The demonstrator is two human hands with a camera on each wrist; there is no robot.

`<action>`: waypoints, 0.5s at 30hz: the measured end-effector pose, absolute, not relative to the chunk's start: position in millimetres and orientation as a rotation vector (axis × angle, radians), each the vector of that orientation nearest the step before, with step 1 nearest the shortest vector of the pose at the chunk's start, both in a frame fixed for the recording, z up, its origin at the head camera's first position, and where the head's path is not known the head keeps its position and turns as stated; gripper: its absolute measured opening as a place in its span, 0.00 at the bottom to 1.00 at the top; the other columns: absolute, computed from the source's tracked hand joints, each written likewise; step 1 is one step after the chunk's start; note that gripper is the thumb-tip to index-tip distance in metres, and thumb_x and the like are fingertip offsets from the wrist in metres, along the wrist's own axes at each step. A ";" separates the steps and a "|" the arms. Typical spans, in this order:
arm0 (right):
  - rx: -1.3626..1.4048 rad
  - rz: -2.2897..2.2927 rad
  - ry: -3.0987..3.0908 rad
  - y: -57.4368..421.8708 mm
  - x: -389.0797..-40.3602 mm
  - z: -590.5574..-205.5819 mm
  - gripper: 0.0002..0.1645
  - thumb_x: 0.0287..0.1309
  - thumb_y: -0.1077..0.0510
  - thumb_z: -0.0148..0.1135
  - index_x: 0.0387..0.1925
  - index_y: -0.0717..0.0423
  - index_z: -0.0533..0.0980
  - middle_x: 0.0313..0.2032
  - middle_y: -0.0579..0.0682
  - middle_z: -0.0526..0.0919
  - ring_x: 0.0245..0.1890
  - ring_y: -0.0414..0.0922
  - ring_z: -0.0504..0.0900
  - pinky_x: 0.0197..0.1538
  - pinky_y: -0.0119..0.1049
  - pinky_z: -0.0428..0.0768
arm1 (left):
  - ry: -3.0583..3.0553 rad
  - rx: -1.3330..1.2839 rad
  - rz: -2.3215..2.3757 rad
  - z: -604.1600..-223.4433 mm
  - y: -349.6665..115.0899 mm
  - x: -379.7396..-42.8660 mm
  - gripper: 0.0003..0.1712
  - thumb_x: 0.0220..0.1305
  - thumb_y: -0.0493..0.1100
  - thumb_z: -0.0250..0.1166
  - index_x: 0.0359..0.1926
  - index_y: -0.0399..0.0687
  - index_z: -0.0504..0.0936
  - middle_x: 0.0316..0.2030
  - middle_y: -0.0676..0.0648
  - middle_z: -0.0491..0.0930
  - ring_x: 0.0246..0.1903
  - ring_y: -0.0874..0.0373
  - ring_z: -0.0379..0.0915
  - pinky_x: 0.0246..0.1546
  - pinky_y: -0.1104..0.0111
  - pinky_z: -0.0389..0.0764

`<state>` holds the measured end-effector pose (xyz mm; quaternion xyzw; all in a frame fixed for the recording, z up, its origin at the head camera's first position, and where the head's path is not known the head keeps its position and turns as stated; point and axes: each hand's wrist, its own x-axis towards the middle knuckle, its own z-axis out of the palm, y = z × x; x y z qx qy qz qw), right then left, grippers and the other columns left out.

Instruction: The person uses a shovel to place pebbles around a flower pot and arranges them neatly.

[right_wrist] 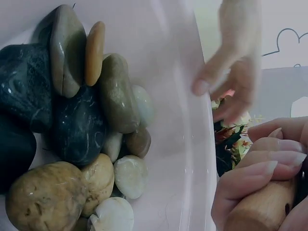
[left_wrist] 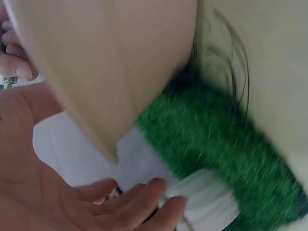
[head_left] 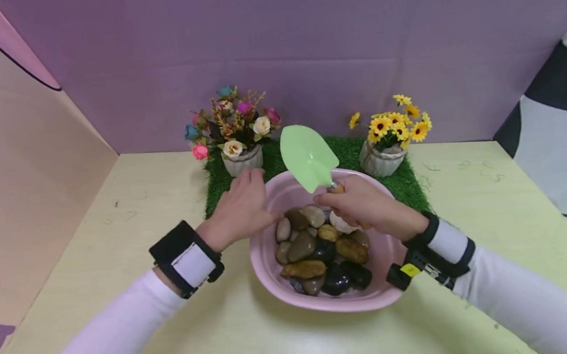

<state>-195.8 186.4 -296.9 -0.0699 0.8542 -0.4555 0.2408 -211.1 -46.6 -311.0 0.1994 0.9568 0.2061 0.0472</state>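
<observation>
My right hand (head_left: pixel 369 203) grips the wooden handle (right_wrist: pixel 260 209) of a small trowel, its light green blade (head_left: pixel 307 155) raised over the far rim of a pink basin (head_left: pixel 325 306). Smooth stones (head_left: pixel 302 247) in black, brown, grey and white lie inside the basin. At the basin's left side, my left hand (head_left: pixel 243 208) reaches forward, holding nothing. Its fingers are loosely bent in the left wrist view, close to a whitish flower pot (left_wrist: pixel 207 199). That pot bears mixed artificial flowers (head_left: pixel 233 122) in pink, cream and blue.
A second pot (head_left: pixel 382 160) with yellow sunflowers (head_left: pixel 400 124) stands at the back right. Both pots are on a green artificial grass mat (head_left: pixel 413 191), partly covered by the basin. Behind the pale table (head_left: pixel 140 212) rises a purple backdrop (head_left: pixel 302 46).
</observation>
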 end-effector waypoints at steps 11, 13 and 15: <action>-0.203 -1.251 2.361 185.3 -195.8 -298.6 0.19 0.65 0.43 0.58 0.40 0.54 0.74 0.11 0.40 0.58 0.11 0.37 0.55 0.16 0.32 0.57 | 2.704 0.453 0.767 -331.2 -39.1 -212.1 0.49 0.59 0.33 0.59 0.75 0.38 0.41 0.61 0.26 0.67 0.45 0.39 0.79 0.35 0.58 0.84; -0.187 -1.249 2.366 184.2 -195.6 -297.5 0.18 0.65 0.42 0.59 0.38 0.52 0.74 0.11 0.41 0.58 0.11 0.37 0.55 0.16 0.32 0.57 | 2.742 0.444 0.741 -335.8 -35.1 -211.1 0.48 0.61 0.35 0.61 0.75 0.39 0.42 0.55 0.27 0.72 0.38 0.42 0.80 0.27 0.62 0.82; -0.174 -1.244 2.378 183.2 -195.3 -296.1 0.18 0.64 0.41 0.59 0.34 0.52 0.74 0.11 0.41 0.58 0.11 0.38 0.55 0.16 0.32 0.57 | 2.818 0.443 0.683 -340.0 -31.1 -210.0 0.47 0.62 0.39 0.63 0.73 0.39 0.45 0.47 0.29 0.76 0.31 0.44 0.80 0.20 0.63 0.78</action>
